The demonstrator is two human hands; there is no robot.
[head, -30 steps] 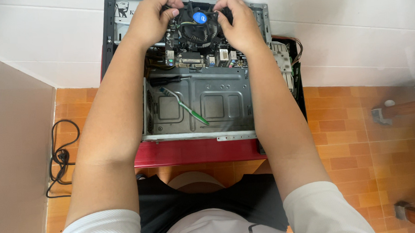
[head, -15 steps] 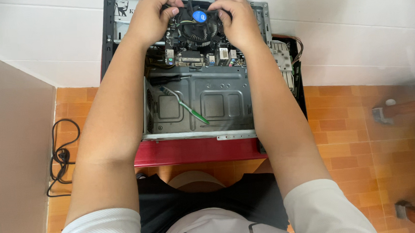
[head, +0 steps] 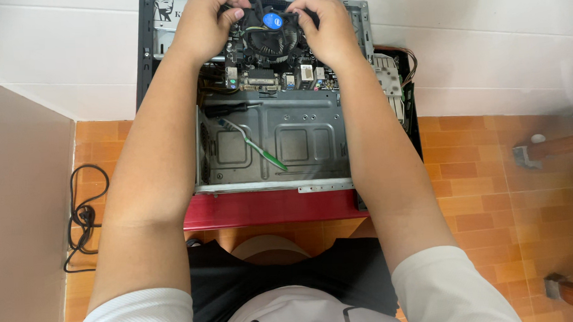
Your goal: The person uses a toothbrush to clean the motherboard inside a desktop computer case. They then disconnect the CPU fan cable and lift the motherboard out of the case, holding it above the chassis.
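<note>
An open grey computer case (head: 280, 174) lies flat on a red support (head: 269, 208) in front of me. At its far end sits a motherboard with a black round cooler fan (head: 273, 39) bearing a blue centre sticker. My left hand (head: 208, 23) grips the fan's left edge, thumb pressed against it. My right hand (head: 324, 25) curls over the fan's right edge, fingers bent onto it. Both forearms reach over the case. Inside the bare metal bay rest a green-handled toothbrush (head: 255, 145) and a black-handled screwdriver (head: 227, 108).
A black cable (head: 83, 215) lies coiled on the orange floor tiles at left. A beige panel (head: 18, 218) fills the left side. Loose wires and a circuit board (head: 392, 79) hang at the case's right. Wooden furniture legs (head: 553, 148) stand at right.
My right hand has shifted slightly left and down onto the fan's edge. My left hand stays on the fan's left side.
</note>
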